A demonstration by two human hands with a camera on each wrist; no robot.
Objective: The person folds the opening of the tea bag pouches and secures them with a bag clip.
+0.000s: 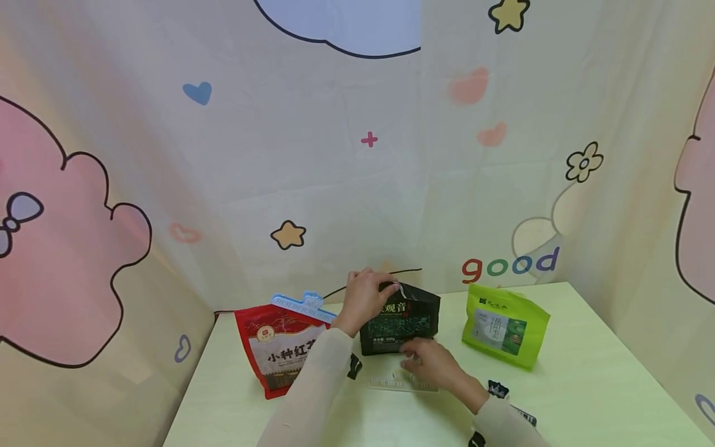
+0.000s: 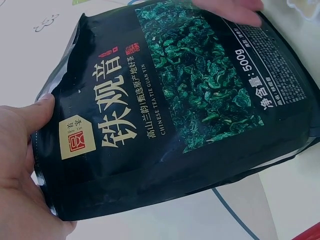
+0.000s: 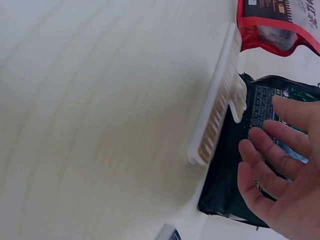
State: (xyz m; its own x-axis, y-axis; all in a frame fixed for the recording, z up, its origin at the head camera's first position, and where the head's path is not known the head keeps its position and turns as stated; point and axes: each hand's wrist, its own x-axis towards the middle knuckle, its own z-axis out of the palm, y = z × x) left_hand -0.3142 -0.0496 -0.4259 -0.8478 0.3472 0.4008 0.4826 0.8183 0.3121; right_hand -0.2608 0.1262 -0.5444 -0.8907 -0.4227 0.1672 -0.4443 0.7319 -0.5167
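Behind my desk (image 1: 586, 372), cloth walls (image 1: 391, 186) rise on three sides, cream-coloured and printed with large pink clouds, stars, hearts, a flower and the word "good". Beneath them the desk is a pale yellow-green, smooth and bare where nothing stands.

At its middle stands the black tea bag (image 1: 399, 320), a glossy stand-up pouch with gold Chinese lettering, a gold square seal, the line "Chinese Tea Tie Guan Yin", a green picture of rolled leaves and "500g" printed near its lower edge. It stands upright, slightly tilted.

Left of it leans the red tea bag (image 1: 279, 347), with a white label panel and a blue sealing clip (image 1: 298, 305) across its top. To the right, well apart, stands the green tea bag (image 1: 505, 326), smaller and lime-coloured.

My left hand (image 1: 363, 298) holds the black bag at its top left corner, thumb on the front and fingers curled round the upper edge, so that grip is closed on the bag. My right hand (image 1: 432, 366) rests at the foot of the bag, fingers straight and loosely spread, their tips touching the lower front; nothing is clasped in it.

Just in front of the bag's base, under my right hand, lies a clear sealing clip (image 1: 402, 383), flat on the desk. In the right wrist view it shows as a long whitish bar lying along the bag's edge.
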